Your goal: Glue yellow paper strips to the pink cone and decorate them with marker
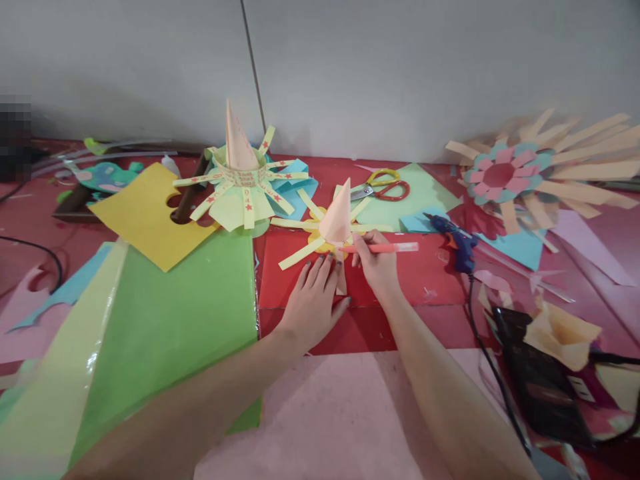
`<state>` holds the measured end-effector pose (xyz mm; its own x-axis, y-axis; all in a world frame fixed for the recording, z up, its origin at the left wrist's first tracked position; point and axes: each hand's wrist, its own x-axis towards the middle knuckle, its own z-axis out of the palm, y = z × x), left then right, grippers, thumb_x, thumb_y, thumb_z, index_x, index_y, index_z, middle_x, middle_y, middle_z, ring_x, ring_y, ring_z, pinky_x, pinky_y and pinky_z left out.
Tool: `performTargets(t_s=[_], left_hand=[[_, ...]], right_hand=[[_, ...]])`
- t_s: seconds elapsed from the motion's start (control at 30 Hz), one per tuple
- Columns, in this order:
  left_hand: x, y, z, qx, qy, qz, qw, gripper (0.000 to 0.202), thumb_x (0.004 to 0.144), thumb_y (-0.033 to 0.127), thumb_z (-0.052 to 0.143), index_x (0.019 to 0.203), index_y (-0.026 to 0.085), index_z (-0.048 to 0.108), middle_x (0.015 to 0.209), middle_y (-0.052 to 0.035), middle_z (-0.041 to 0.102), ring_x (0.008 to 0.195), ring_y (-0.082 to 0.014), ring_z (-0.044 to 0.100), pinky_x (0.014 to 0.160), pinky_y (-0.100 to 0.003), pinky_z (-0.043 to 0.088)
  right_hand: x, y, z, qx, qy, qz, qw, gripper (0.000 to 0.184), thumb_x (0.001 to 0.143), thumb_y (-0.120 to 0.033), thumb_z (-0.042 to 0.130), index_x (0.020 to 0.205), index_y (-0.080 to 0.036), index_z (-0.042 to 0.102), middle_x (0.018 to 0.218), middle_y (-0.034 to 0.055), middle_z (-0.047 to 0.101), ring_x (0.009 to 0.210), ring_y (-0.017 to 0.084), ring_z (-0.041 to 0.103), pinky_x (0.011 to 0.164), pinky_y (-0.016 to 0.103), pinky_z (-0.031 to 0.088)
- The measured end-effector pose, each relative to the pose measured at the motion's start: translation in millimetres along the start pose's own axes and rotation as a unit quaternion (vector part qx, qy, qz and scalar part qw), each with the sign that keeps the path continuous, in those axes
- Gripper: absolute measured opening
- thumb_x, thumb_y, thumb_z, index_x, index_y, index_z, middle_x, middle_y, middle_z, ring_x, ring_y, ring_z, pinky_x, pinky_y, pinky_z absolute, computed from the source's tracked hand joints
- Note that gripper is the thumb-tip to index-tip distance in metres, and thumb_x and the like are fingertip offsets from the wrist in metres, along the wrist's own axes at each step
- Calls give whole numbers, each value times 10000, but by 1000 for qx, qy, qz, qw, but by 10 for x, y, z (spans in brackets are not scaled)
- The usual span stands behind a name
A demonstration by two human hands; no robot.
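Note:
My right hand (pixel 376 261) is closed around a red pen (pixel 385 248), its tip at the base of a small paper craft. That craft has a peach paper cone (pixel 338 217) standing on a yellow scalloped base, with pale yellow strips (pixel 299 255) spreading outward. My left hand (pixel 315 290) lies flat with fingers stretched, its fingertips at the near edge of the base and on a peach strip (pixel 341 280). Beneath both hands is a red sheet (pixel 425 280). Behind the cone lie scissors (pixel 383 187) with yellow and red handles.
A larger cone craft (pixel 243 167) with star-marked strips stands at back left. Yellow paper (pixel 155 220) and green sheets (pixel 185 313) lie left. To the right are a blue glue gun (pixel 456 243) with its cord, a fringed paper flower (pixel 500 177) and a black phone (pixel 545 380).

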<state>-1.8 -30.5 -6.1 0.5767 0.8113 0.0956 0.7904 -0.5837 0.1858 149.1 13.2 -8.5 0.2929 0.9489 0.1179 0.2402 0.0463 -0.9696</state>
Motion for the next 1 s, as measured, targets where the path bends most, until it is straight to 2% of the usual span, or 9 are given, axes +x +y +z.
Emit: performTargets(t_s=[0.23,0.5,0.7,0.83,1.0], left_hand=[[-1,7,-3,11,-2,4,1000,541,934,386,365,1370,66,371,1444,-160,365,1348,-279,314,1115,-441,259],[4,12,-13,-1,-4,1,1000,524,934,378,365,1357,68,389,1446,-164,359,1348,-284,313,1110,-446,266],[4,4,-4,-10,-4,3,1000,524,932,375,376,1362,74,380,1446,-163,359,1357,-280,294,1115,-447,255],[3,1,-9,-1,-1,5,1000,538,932,380,371,1373,72,366,1453,-159,349,1351,-284,306,1112,-441,260],[0,1,4,2,1,1,1000,522,931,387,369,1357,86,395,1447,-148,365,1351,-276,309,1113,-431,263]], right_hand=[[-34,-87,-11,-21,9,-28,999,360,796,-389,599,557,-226,384,400,-85,406,395,81,413,480,231,375],[-16,-19,-11,-33,-13,-40,999,338,809,-335,574,554,-228,380,398,-88,409,400,85,415,494,230,376],[-23,-31,-8,-25,-20,-25,999,321,804,-326,571,564,-227,382,386,-91,418,373,81,396,468,227,343],[-18,0,-12,-33,-34,-39,998,311,807,-325,566,573,-222,390,396,-92,432,395,82,424,498,224,363],[-9,23,-20,-51,-16,-57,997,321,825,-332,553,570,-215,396,418,-88,430,428,81,439,540,226,378]])
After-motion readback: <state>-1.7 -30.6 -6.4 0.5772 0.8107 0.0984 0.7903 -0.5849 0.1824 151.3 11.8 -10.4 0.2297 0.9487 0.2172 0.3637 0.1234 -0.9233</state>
